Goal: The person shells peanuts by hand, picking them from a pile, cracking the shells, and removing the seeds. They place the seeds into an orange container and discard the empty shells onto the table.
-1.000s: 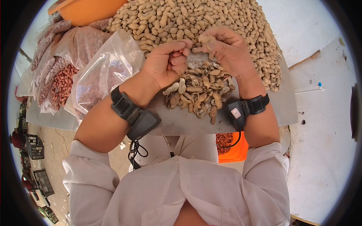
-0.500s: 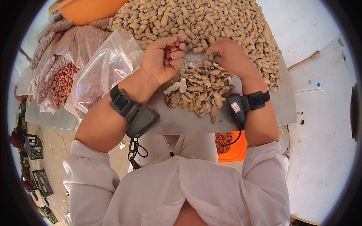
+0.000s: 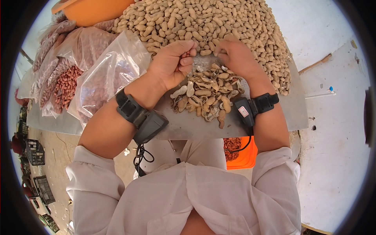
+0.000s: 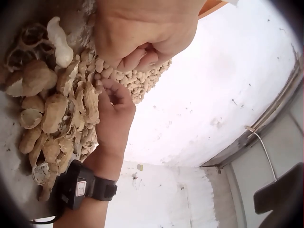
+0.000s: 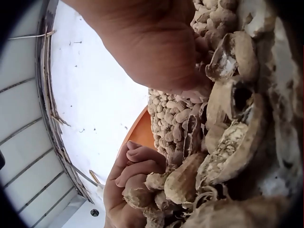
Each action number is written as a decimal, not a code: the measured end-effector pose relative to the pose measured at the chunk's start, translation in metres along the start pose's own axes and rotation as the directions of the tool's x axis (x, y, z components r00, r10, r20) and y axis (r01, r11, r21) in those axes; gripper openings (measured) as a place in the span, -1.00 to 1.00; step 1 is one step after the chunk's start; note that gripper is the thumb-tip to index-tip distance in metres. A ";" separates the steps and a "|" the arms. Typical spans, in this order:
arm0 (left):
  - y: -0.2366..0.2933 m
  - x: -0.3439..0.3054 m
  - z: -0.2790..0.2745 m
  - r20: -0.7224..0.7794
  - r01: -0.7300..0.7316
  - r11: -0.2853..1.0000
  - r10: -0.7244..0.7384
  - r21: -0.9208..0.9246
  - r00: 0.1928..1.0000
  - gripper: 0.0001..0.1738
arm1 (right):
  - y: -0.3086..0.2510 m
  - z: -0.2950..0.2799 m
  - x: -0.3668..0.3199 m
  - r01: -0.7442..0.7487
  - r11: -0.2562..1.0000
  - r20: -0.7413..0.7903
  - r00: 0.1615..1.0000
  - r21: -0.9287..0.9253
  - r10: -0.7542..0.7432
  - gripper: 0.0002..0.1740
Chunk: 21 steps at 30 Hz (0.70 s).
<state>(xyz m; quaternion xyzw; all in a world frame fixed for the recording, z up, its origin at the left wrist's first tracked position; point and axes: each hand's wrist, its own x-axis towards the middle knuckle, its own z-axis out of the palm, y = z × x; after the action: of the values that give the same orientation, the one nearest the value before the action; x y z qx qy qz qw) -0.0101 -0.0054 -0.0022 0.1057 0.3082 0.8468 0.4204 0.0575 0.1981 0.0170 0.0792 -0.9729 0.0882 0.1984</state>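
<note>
In the head view my left hand (image 3: 170,64) is curled round red peanut kernels (image 3: 185,56), palm side turned inward. My right hand (image 3: 239,58) is at the near edge of the unshelled peanut pile (image 3: 203,19), fingers bent downward; whether they pinch a peanut is hidden. Between and below the hands lies a heap of broken shells (image 3: 203,93). The left wrist view has my left hand (image 4: 147,31) above and my right hand (image 4: 115,116) by the peanuts. In the right wrist view, my left hand (image 5: 135,185) appears beyond the shells (image 5: 228,156).
Clear plastic bags (image 3: 111,70) and bagged red kernels (image 3: 67,88) lie on the left of the metal table (image 3: 172,131). An orange basin (image 3: 90,11) stands at the back left. Below the table edge is an orange container (image 3: 248,154) with reddish contents.
My right hand no longer holds up the peanut pinched a second ago; it has moved down to the pile's edge. My left hand opened, showing kernels, then curled closer round them.
</note>
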 end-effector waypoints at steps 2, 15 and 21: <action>-0.003 0.001 -0.002 0.024 -0.058 0.994 0.056 0.097 0.998 -0.85 | 0.003 0.003 0.000 0.058 0.990 -0.155 0.987 0.125 -0.038 -0.88; -0.015 -0.004 0.011 -0.009 -0.302 0.836 0.344 0.458 0.939 -0.74 | -0.040 -0.005 0.000 -0.089 0.481 0.019 0.989 0.872 0.148 -0.83; -0.014 -0.002 0.010 0.101 -0.428 0.628 0.487 0.650 0.868 -0.80 | -0.043 -0.006 0.000 -0.213 0.489 0.113 0.968 0.846 0.225 -0.82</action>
<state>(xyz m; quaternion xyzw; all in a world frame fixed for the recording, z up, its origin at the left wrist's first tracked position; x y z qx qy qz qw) 0.0042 0.0039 -0.0032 0.2846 0.5641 0.7667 0.1142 0.0679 0.1573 0.0282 0.0414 -0.8052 0.5777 0.1274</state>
